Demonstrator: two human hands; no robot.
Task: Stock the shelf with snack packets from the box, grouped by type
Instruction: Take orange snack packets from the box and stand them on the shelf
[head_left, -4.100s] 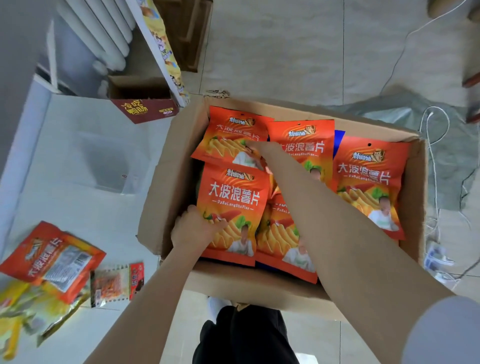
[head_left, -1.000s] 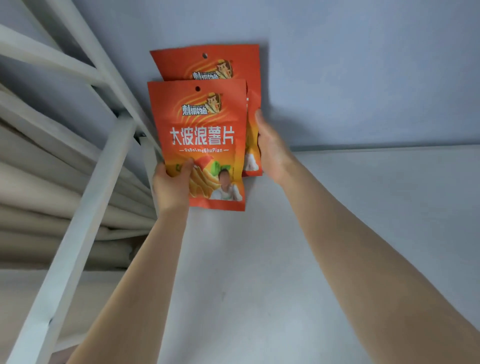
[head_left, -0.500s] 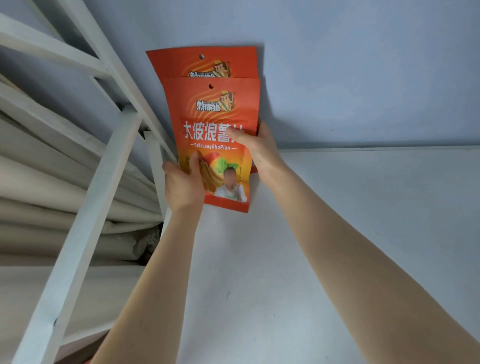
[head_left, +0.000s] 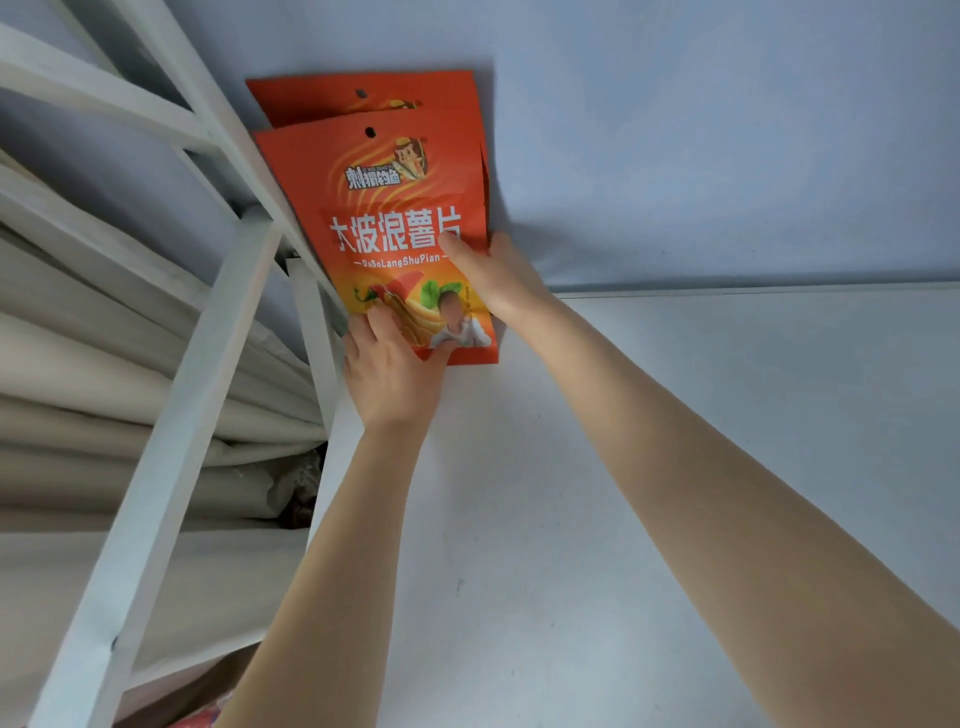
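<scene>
Two orange chip packets stand upright at the back left of the white shelf board (head_left: 675, 415), leaning on the blue-grey wall. The front packet (head_left: 384, 208) covers most of the rear packet (head_left: 322, 98), whose top edge shows above it. My left hand (head_left: 389, 374) grips the front packet's bottom left corner, thumb on its face. My right hand (head_left: 498, 275) holds its right edge, with the thumb pressed across the printed front. The box is out of view.
The white metal shelf frame (head_left: 208, 364) runs diagonally on the left, close beside the packets. Beige curtain folds (head_left: 104, 415) hang behind the frame. The shelf board stretches to the right of the packets.
The view went from the box to the shelf. Over the last second, the front packet moved right and back, lining up over the rear packet; my right thumb came onto its face.
</scene>
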